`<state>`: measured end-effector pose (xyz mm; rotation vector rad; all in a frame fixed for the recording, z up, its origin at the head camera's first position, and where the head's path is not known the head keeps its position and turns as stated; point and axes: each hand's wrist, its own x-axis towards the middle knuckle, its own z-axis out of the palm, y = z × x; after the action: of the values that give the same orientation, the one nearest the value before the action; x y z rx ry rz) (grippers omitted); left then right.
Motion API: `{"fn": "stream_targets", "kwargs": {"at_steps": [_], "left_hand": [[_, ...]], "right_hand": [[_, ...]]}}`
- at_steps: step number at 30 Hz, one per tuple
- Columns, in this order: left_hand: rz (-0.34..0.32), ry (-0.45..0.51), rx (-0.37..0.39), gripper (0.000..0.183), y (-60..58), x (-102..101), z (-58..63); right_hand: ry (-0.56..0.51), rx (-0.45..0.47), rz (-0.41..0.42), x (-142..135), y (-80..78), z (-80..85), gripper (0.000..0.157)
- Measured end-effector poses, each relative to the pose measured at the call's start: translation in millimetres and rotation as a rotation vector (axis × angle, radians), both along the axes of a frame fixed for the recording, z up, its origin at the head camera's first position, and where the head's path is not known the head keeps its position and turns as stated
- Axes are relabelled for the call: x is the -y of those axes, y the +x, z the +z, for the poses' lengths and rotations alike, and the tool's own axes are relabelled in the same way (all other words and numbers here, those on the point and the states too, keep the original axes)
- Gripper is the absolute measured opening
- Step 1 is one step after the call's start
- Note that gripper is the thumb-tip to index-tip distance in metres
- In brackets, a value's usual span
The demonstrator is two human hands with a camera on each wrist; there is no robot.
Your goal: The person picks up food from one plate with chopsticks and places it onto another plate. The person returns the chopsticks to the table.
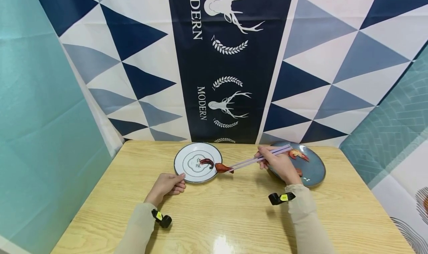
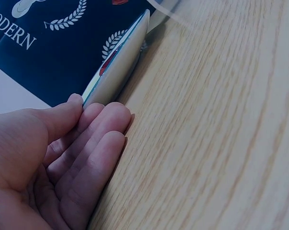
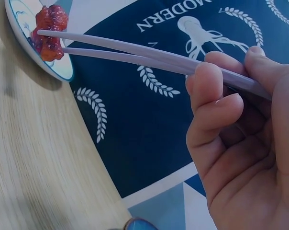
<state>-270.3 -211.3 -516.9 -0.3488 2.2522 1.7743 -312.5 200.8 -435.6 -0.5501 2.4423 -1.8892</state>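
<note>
My left hand (image 1: 167, 185) pinches the near left rim of a white plate (image 1: 183, 161) between thumb and fingers; the left wrist view shows the plate (image 2: 118, 74) from its side. On the plate lies a dark red, curled piece of food (image 1: 208, 162). In my right hand (image 1: 281, 166) is a pair of pale purple chopsticks (image 1: 249, 162). Their tips grip a glossy reddish-brown piece of food (image 1: 223, 168), like cooked meat, at the plate's right edge. In the right wrist view this piece (image 3: 52, 31) appears between the chopstick tips, in front of the plate.
A blue-grey plate (image 1: 315, 170) stands at the right, partly behind my right hand. It bears an orange, shrimp-like piece (image 1: 298, 154) and a smaller reddish piece (image 1: 298, 171). The wooden table (image 1: 220, 209) meets a patterned cloth backdrop (image 1: 230, 68) at the back.
</note>
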Motion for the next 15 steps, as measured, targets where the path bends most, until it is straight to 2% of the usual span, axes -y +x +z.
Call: {"fn": "stream_targets", "kwargs": {"at_steps": [7, 15], "left_hand": [[-0.006, -0.001, -0.001, 0.039, -0.3, 0, -1.6], [0.005, 0.012, 0.0, 0.038, -0.8, 1, -0.3]], "right_hand": [[0.03, 0.0, -0.012, 8, -0.8, -0.1, 0.047], [-0.018, -0.012, 0.013, 21, -1.4, 2.1, 0.044]]}}
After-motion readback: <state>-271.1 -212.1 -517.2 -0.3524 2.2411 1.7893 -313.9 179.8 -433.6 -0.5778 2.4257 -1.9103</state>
